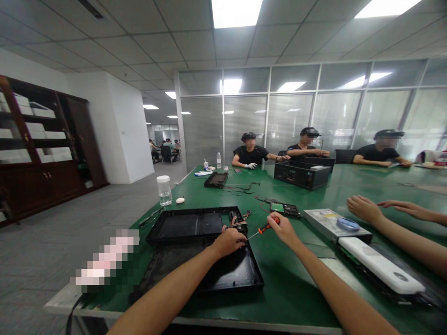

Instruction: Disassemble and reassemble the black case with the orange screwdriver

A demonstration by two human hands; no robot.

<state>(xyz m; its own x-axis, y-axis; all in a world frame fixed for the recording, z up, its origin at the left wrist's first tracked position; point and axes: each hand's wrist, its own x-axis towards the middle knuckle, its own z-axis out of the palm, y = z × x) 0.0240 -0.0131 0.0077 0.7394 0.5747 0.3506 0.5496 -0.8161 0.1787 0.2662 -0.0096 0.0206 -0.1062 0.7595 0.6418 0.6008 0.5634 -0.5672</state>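
Note:
My right hand is closed around the red-and-black handle of a screwdriver. The shaft slants down to the left, its tip close to the fingers of my left hand. Those left fingers are curled together at the inner edge of an open black plastic casing; whatever they pinch is hidden. Just behind them, striped ribbon cables and a dark component sit in the casing's right corner. Nearer to me lies the casing's other black half, partly covered by my left forearm.
A clear jar and black-handled pliers lie left. Farther off are a green circuit board and a black metal box. At right are a silver case, a white device and another person's hands. People sit opposite.

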